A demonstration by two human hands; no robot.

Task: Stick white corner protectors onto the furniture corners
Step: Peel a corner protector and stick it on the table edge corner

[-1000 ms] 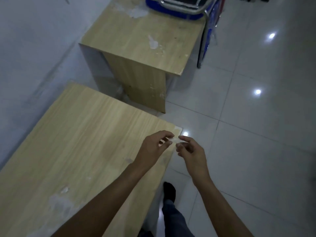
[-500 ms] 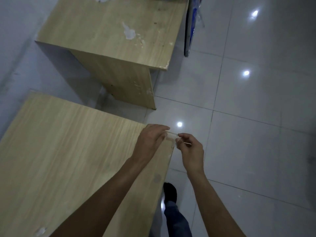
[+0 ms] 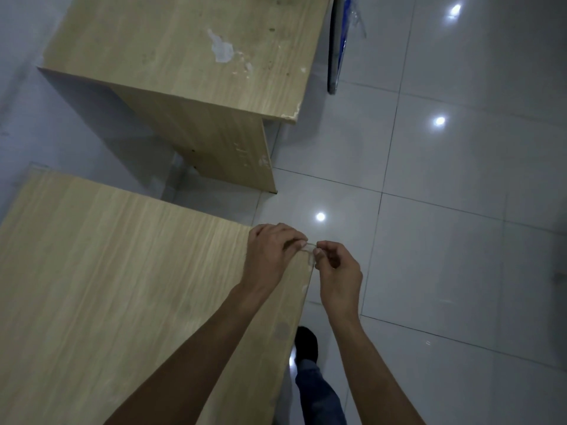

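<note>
Both hands (image 3: 271, 256) lower onto corner (image 3: 310, 251)

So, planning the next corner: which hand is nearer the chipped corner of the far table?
Left. The left hand lies nearer the chipped corner; the right hand sits lower, slightly farther.

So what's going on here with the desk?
A person is fitting a small pale corner protector onto the far right corner of the near desk. The left hand rests over the corner and pinches the protector from the desk side; the right hand pinches it from the floor side. It sits right at the corner, but whether it is stuck down yet is hard to tell. A second desk stands beyond.
</note>
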